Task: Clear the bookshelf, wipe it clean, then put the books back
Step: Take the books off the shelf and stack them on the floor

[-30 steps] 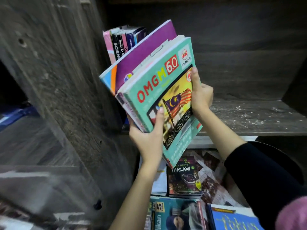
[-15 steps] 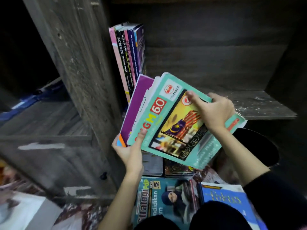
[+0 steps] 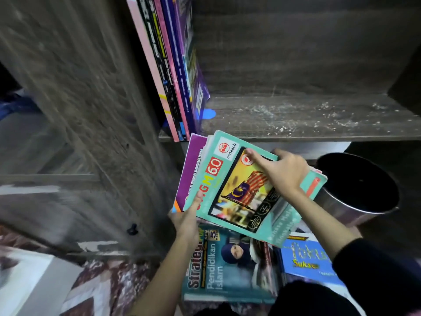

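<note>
At 3 o'clock: round metal bin (image 3: pixel 357 185), mouth open, inside dark, outer wall dull silver. At 7 o'clock: patterned floor covering (image 3: pixel 107 283), maroon and white, blurred. At 8 o'clock, bordering that covering: flat white sheet or board (image 3: pixel 20 281), kind not legible. At 9 o'clock, at the far edge: blue object (image 3: pixel 16 106) in shadow, too blurred to identify. Just above centre, toward 12 o'clock: small bright blue tab (image 3: pixel 208 114), identity unclear.

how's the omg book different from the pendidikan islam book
The OMG book is tilted, held by the left hand and right hand; the Pendidikan Islam book lies flat below. The OMG cover shows a flag, the Pendidikan Islam cover a person. Both have teal covers.
</note>
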